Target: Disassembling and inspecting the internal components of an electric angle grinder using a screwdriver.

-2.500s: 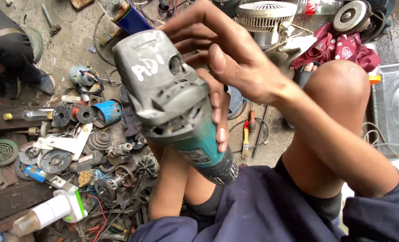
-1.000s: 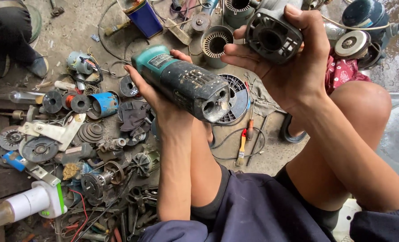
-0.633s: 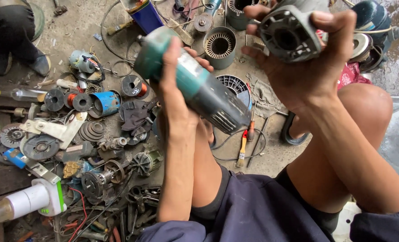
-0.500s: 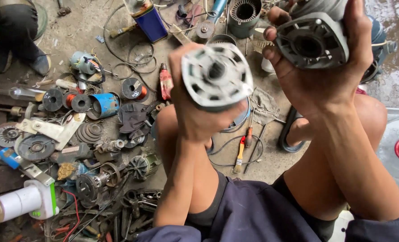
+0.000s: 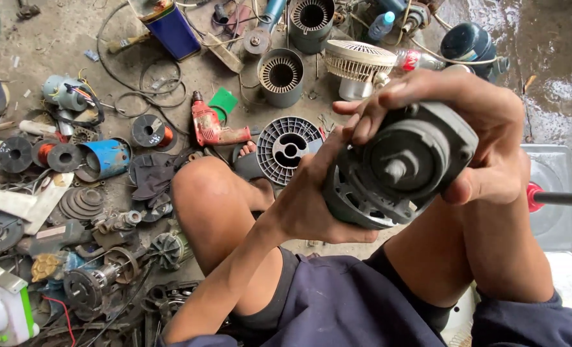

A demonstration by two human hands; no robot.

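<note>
Both of my hands hold a grey metal grinder gear head (image 5: 398,170) above my knees, its spindle end facing me. My right hand (image 5: 485,148) wraps over its top and right side, fingers curled across the upper edge. From below and the left, my left hand (image 5: 311,205) cups the lower rim of the housing. The teal motor body seen earlier is not visible; it may be hidden behind the head.
On the dirty concrete floor lie a red drill (image 5: 212,125), a white slotted disc (image 5: 289,142), a stator ring (image 5: 281,77), a small white fan (image 5: 356,61), a blue can (image 5: 170,29) and several motor parts at left. A grey metal box (image 5: 553,186) with a red-handled tool (image 5: 536,196) sits at right.
Earlier my left hand held the teal motor body and my right the grey head, apart and raised. Now both hands have come together on the grey head, lower and to the right.
</note>
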